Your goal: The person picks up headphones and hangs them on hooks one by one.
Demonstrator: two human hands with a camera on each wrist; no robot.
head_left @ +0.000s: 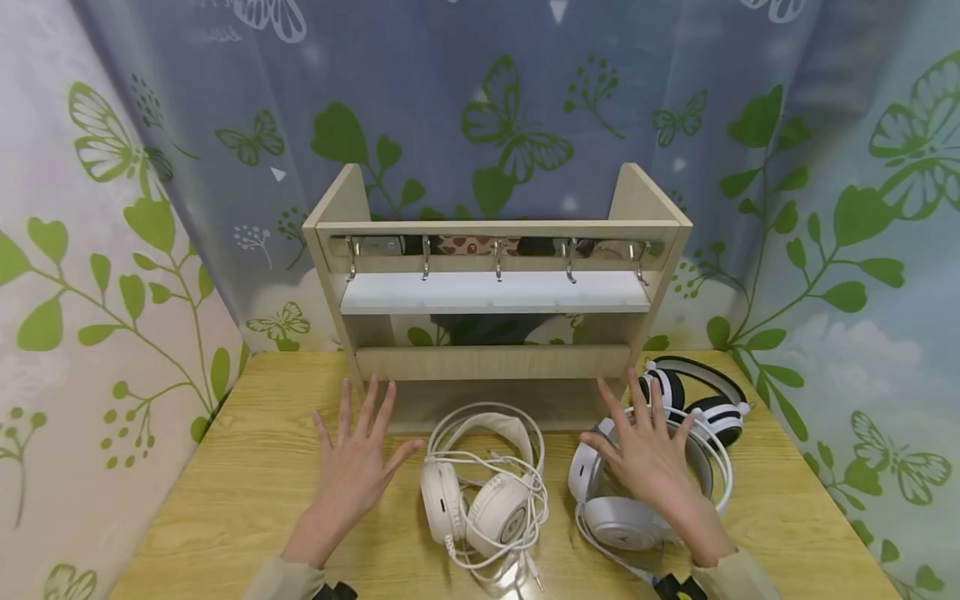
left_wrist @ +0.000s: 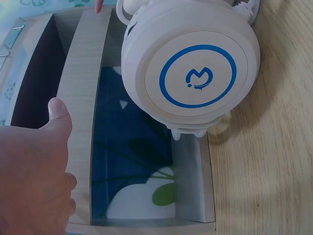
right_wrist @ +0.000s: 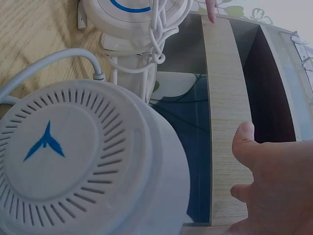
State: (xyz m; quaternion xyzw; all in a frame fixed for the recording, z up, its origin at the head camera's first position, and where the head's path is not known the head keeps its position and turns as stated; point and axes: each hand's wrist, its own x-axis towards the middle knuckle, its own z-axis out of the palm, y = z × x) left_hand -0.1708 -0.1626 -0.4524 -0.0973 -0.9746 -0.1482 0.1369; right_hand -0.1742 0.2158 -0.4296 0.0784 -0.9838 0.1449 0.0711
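My left hand [head_left: 356, 462], fingers spread, hovers left of the white headphones [head_left: 498, 512], whose cable is looped around them. Fingers spread too, my right hand [head_left: 651, 458] is above the grey-white headphones [head_left: 622, 523] and hides part of them. Neither hand grips anything. Behind them stands a wooden rack [head_left: 491, 362] with a row of metal hooks [head_left: 498, 258]. In the left wrist view, the left hand [left_wrist: 36, 176] appears beside a round white earcup [left_wrist: 195, 73]. The right wrist view shows the right hand [right_wrist: 279, 186] near a vented earcup [right_wrist: 58, 156].
Black-and-white headphones [head_left: 720, 417] lie at the rack's right foot, behind the grey-white pair. The rack has a white shelf [head_left: 495, 293] below its hooks. Patterned curtains [head_left: 480, 100] enclose the wooden table [head_left: 225, 500] at the back and sides.
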